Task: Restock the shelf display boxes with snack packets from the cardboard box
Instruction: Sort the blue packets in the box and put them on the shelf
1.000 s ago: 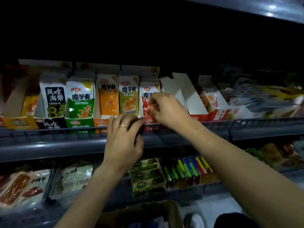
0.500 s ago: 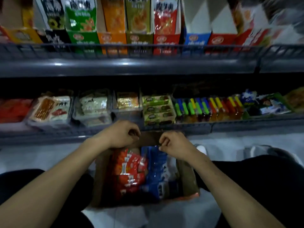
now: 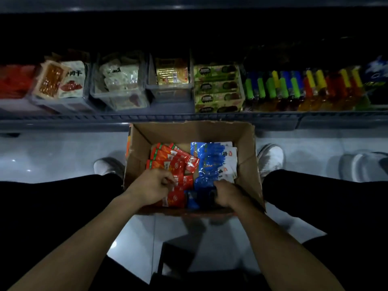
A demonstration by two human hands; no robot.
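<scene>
Low shelf [image 3: 189, 120] along the far side, stocked with mixed snack trays. Cardboard box [image 3: 247, 164] on the floor against the shelf's front edge, between the person's knees. Red packets [image 3: 168, 158] on its left side, blue packets [image 3: 210, 162] right. Left hand [image 3: 151, 187], fingers curled, pinching red packets; right hand [image 3: 226, 194], fingers curled on blue packets.

Fingertips of the left hand [image 3: 152, 189] vanish among the red packets [image 3: 171, 159]; the right hand [image 3: 227, 194] buries its fingers under the blue packets [image 3: 210, 162], grip unreadable. Shelf goods [image 3: 216, 87] blurred, labels illegible, top edge lost in darkness.
</scene>
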